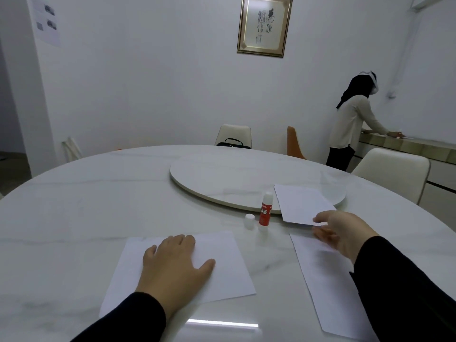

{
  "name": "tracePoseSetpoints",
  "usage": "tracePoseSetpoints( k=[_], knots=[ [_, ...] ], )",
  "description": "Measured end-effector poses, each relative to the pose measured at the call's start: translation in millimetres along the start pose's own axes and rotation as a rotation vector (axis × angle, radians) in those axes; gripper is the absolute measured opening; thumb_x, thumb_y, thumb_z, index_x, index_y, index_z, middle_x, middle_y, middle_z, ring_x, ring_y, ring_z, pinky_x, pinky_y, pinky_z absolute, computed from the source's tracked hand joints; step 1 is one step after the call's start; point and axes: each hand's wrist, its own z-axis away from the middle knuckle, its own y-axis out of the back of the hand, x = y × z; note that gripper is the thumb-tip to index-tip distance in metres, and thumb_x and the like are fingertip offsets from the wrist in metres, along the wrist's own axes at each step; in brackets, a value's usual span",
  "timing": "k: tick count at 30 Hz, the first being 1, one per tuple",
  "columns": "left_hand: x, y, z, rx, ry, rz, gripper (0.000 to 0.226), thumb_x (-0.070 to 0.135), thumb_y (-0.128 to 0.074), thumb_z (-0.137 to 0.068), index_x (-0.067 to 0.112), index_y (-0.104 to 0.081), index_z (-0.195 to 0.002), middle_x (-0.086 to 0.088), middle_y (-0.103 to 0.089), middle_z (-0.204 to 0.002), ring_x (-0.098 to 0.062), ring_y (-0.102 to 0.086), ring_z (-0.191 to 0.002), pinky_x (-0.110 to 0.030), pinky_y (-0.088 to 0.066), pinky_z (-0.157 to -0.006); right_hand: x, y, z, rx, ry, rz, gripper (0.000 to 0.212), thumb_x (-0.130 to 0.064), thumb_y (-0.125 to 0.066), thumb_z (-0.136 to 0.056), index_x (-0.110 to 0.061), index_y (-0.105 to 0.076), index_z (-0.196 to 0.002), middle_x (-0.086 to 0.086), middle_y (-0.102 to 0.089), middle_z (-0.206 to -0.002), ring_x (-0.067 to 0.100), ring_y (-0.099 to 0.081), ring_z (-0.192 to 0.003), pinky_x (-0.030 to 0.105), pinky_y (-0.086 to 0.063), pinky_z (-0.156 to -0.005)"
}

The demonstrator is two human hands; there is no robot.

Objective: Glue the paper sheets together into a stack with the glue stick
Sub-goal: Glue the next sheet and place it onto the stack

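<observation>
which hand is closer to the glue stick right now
Right. The right hand pinches the near edge of the paper sheet just right of the upright glue stick. The left hand lies flat on another sheet, nearer the person and further left.

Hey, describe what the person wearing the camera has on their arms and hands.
Both arms are in long dark sleeves, black or very dark navy, ending at the wrists. The left hand and right hand are bare: no gloves, rings, watch or bracelet visible.

Left hand point(172, 260) lies flat; right hand point(343, 230) pinches with its fingers point(320, 219).
</observation>
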Motion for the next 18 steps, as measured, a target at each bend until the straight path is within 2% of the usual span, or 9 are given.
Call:
tracePoseSetpoints(
  k=[2, 4, 5, 7, 9, 11, 14, 16, 18],
  knots=[
    [1.9, 0.6, 0.8, 0.0, -0.01, -0.001, 0.047, 0.062, -0.037, -0.082, 0.029, -0.044, -0.114, 0.013, -0.049, -0.119, -0.011, -0.04, -0.118, -0.036, -0.024, -0.106, 3.3, -8.0, 17.4, -0.054, 0.057, 0.328, 0.017, -0.005, -0.069, -0.079, -0.001, -0.06, -0.093, 0.008, -0.056, -0.055, 0.016, -0.047, -0.036, 0.014, -0.033, -0.032],
    [2.8, 0.7, 1.4, -0.013, -0.025, -0.013, 0.05, 0.062, -0.036, -0.082, 0.029, -0.044, -0.117, 0.011, -0.049, -0.12, -0.013, -0.039, -0.12, -0.037, -0.024, -0.108, 8.8, -25.5, 25.4, -0.167, 0.19, 0.56, 0.042, -0.017, -0.08, -0.071, 0.0, -0.063, -0.105, 0.007, -0.056, -0.076, 0.018, -0.046, -0.056, 0.022, -0.035, -0.048],
    [2.4, 0.2, 1.5, -0.028, -0.031, -0.02, 0.052, 0.063, -0.035, -0.082, 0.028, -0.043, -0.12, 0.01, -0.048, -0.125, -0.014, -0.037, -0.124, -0.038, -0.022, -0.11, 12.9, -35.8, 28.6, -0.212, 0.235, 0.609, 0.06, -0.024, -0.083, -0.069, 0.003, -0.058, -0.117, 0.007, -0.055, -0.089, 0.019, -0.048, -0.069, 0.025, -0.037, -0.059],
    [0.6, -0.9, 2.0, -0.071, -0.03, -0.02, 0.059, 0.065, -0.034, -0.082, 0.03, -0.038, -0.129, 0.007, -0.039, -0.142, -0.017, -0.027, -0.136, -0.041, -0.014, -0.115, 22.3, -56.5, 27.1, -0.201, 0.324, 0.658, 0.071, -0.035, -0.082, -0.069, -0.003, -0.051, -0.124, 0.003, -0.053, -0.103, 0.02, -0.053, -0.09, 0.028, -0.041, -0.074],
    [-1.7, -0.5, 2.3, -0.126, -0.033, -0.015, 0.065, 0.067, -0.032, -0.082, 0.034, -0.03, -0.138, 0.008, -0.021, -0.155, -0.017, -0.013, -0.144, -0.042, -0.006, -0.117, 27.2, -72.6, 24.4, -0.169, 0.379, 0.65, 0.06, -0.04, -0.08, -0.07, -0.009, -0.053, -0.114, -0.003, -0.053, -0.089, 0.017, -0.057, -0.086, 0.029, -0.044, -0.073],
    [-3.3, -0.8, 2.1, -0.172, -0.062, -0.027, 0.068, 0.069, -0.029, -0.081, 0.04, -0.022, -0.142, 0.011, -0.011, -0.158, -0.017, -0.005, -0.146, -0.044, -0.001, -0.117, 29.9, -83.5, 20.0, -0.154, 0.411, 0.613, 0.05, -0.041, -0.078, -0.071, -0.015, -0.05, -0.102, -0.007, -0.051, -0.083, 0.013, -0.054, -0.079, 0.027, -0.043, -0.066],
    [-4.7, -1.6, -0.7, -0.217, -0.1, -0.037, 0.067, 0.069, -0.027, -0.082, 0.044, -0.016, -0.144, 0.014, -0.006, -0.158, -0.016, 0.0, -0.146, -0.046, 0.003, -0.117, 33.1, -91.7, 10.5, -0.114, 0.451, 0.623, 0.042, -0.038, -0.075, -0.077, -0.016, -0.047, -0.1, 0.0, -0.057, -0.094, 0.019, -0.054, -0.087, 0.028, -0.04, -0.073],
    [-6.1, -2.1, -3.0, -0.239, -0.113, -0.043, 0.067, 0.069, -0.027, -0.082, 0.045, -0.015, -0.144, 0.014, -0.004, -0.158, -0.015, 0.002, -0.146, -0.046, 0.004, -0.117, 34.1, -92.8, 6.9, -0.074, 0.464, 0.579, 0.028, -0.029, -0.071, -0.082, -0.015, -0.051, -0.097, 0.006, -0.062, -0.103, 0.021, -0.055, -0.085, 0.027, -0.039, -0.073],
    [-6.7, -3.2, -5.3, -0.257, -0.127, -0.058, 0.067, 0.068, -0.026, -0.083, 0.045, -0.014, -0.144, 0.014, -0.003, -0.159, -0.016, 0.003, -0.146, -0.046, 0.004, -0.117, 33.4, -90.4, 7.5, -0.036, 0.494, 0.55, 0.017, -0.023, -0.065, -0.087, -0.015, -0.052, -0.094, 0.013, -0.059, -0.111, 0.022, -0.055, -0.081, 0.028, -0.039, -0.073]
  ],
)
